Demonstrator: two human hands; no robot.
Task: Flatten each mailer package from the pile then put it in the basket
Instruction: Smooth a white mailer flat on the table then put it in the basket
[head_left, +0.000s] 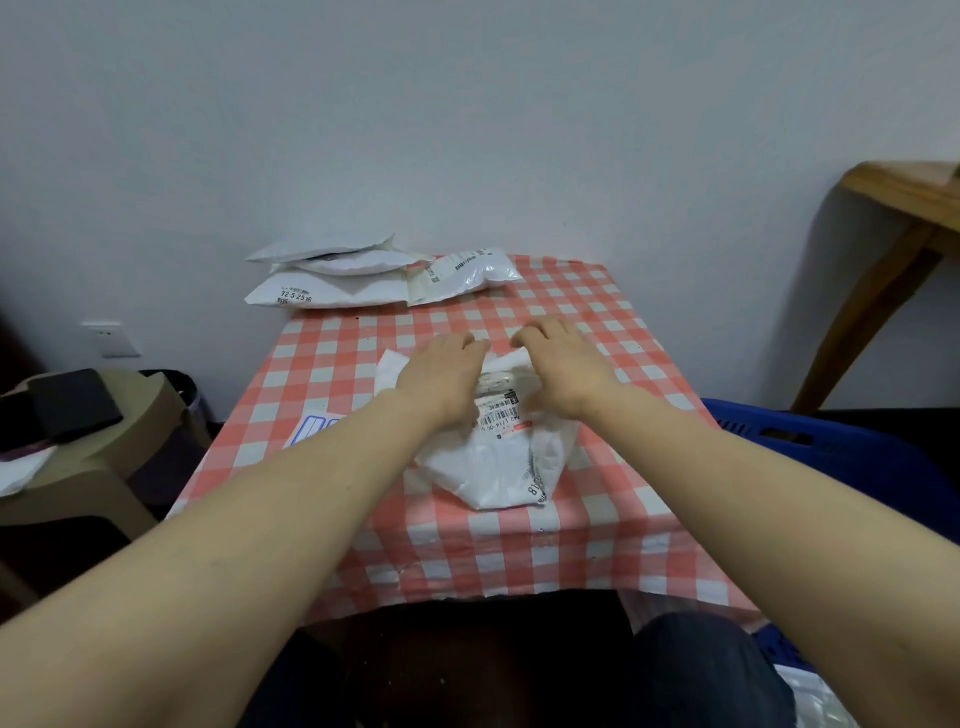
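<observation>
A white mailer package (493, 462) with a barcode label lies in the middle of the red-and-white checked table (613, 332). My left hand (441, 371) presses palm-down on its far left part, and my right hand (563, 364) presses palm-down on its far right part. Both hands' fingers look nearly straight, with the tips bent down over the far edge. A pile of white mailers (332, 275) sits at the table's far left corner, with one more mailer (467, 273) beside it. The blue basket (841, 452) stands at the right of the table, partly behind my right arm.
A beige plastic stool (119, 431) with a dark object on it stands to the left. A wooden table (904, 234) is at the far right. A blue-and-white paper (317, 428) shows under my left forearm. The wall rises directly behind the table.
</observation>
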